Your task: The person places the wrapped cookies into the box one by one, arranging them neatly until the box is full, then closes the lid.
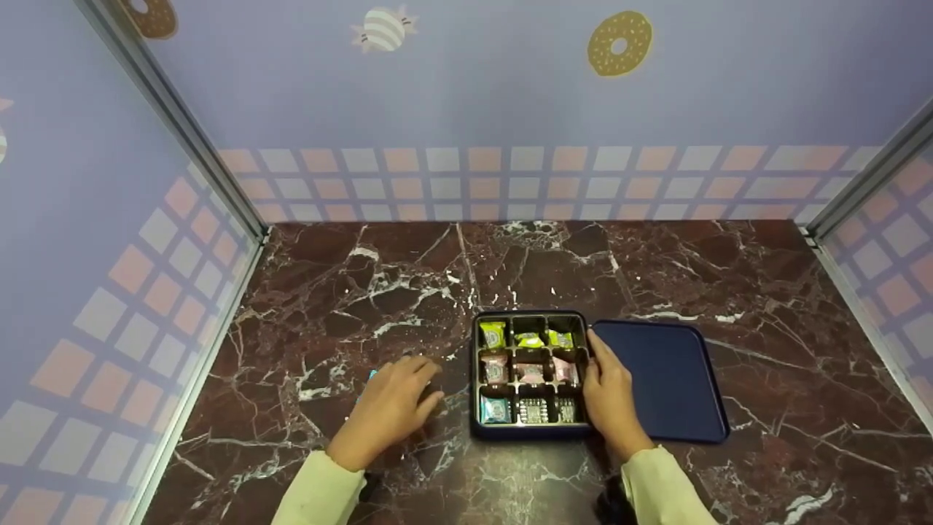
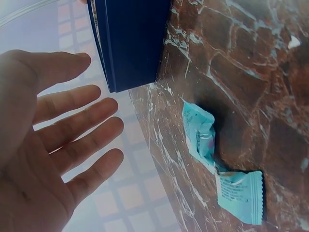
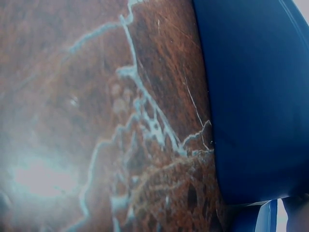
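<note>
My left hand (image 1: 397,401) hovers over the table to the left of a dark blue candy box (image 1: 531,432), its fingers loosely spread and holding nothing. Under it lie two turquoise wrapped candies, one (image 2: 199,133) touching the other (image 2: 240,195) in the left wrist view. At the box's right side, my right hand (image 1: 612,397) holds the wall, thumb by the rim; some of its fingers are hidden. The divided tray has green candies (image 1: 493,335) at the back, pink candies (image 1: 530,372) in the middle row and a turquoise candy (image 1: 496,410) at front left.
A dark blue lid (image 1: 674,386) lies flat to the right of the box, close against it. Patterned panels (image 1: 466,95) enclose the brown marbled table (image 1: 350,292) at the back and both sides.
</note>
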Demonstrator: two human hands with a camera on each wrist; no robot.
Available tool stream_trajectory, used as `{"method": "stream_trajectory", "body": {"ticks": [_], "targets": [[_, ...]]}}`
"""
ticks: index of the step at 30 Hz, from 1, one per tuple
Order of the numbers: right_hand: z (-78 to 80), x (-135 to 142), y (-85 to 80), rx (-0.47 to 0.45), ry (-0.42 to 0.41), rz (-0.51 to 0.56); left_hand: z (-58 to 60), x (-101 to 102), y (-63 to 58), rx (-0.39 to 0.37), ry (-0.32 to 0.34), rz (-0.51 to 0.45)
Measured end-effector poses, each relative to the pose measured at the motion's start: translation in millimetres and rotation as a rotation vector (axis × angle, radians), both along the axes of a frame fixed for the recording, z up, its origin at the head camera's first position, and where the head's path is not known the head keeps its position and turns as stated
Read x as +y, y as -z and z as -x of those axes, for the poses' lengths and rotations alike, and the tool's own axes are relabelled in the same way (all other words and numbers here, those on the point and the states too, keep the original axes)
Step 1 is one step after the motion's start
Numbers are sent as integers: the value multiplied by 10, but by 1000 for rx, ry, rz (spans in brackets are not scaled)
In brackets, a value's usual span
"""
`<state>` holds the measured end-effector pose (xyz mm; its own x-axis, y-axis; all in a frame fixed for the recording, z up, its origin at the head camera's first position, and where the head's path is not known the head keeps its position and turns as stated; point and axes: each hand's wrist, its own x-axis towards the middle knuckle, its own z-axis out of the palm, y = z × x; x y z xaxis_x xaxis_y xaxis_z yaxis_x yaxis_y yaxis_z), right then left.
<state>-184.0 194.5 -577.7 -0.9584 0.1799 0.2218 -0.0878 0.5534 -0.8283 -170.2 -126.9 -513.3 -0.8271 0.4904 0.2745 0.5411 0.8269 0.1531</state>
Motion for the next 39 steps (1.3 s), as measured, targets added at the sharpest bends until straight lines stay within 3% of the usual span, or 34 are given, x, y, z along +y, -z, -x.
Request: {"method": "stream_trajectory", "body": {"ticks": [15,20,25,32,39], "targets": [[9,3,12,29,6,-16,-21,-157,45,43,-92,3],[11,-1,31,80,22,-24,-23,-203,34,8,-147,27],[16,-2,32,76,22,-15,-40,-236,39,-50,-212,34],[4,7,15,26,4,5,-55,-290,61,-37,-256,-11],[4,3,30,43,3,5,-44,-375,110,-29,-296,7]]}}
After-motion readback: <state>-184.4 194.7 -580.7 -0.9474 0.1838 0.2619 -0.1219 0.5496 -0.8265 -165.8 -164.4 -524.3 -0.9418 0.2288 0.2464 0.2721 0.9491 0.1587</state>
